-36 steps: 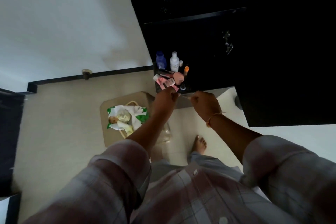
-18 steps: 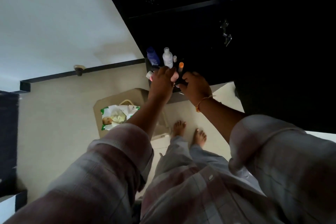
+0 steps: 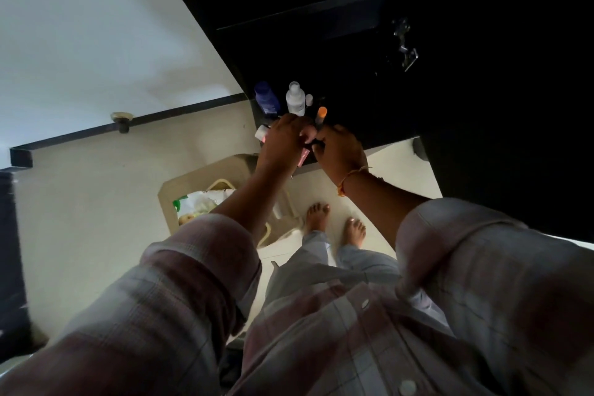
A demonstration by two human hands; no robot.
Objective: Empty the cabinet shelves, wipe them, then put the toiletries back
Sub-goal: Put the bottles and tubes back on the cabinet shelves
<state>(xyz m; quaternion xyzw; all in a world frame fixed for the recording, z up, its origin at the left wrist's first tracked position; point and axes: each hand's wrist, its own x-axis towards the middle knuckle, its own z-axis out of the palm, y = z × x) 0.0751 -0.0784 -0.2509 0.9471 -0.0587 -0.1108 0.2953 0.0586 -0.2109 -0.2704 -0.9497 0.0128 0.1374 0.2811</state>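
The dark cabinet (image 3: 353, 42) is carrying bottles and tubes on its shelf (image 3: 373, 135), so emptying is seemingly just beginning, wiping waiting, while the left hand (image 3: 284, 141) is gripping a pink tube (image 3: 302, 159) with curled fingers and the right hand (image 3: 339, 153) is curling beside an orange-capped tube (image 3: 321, 114), its hold unclear.

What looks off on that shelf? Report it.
Nothing looks spilled or broken. The blue bottle and white bottle stand upright, but a pink tube under the left hand pokes past the front edge of the shelf.
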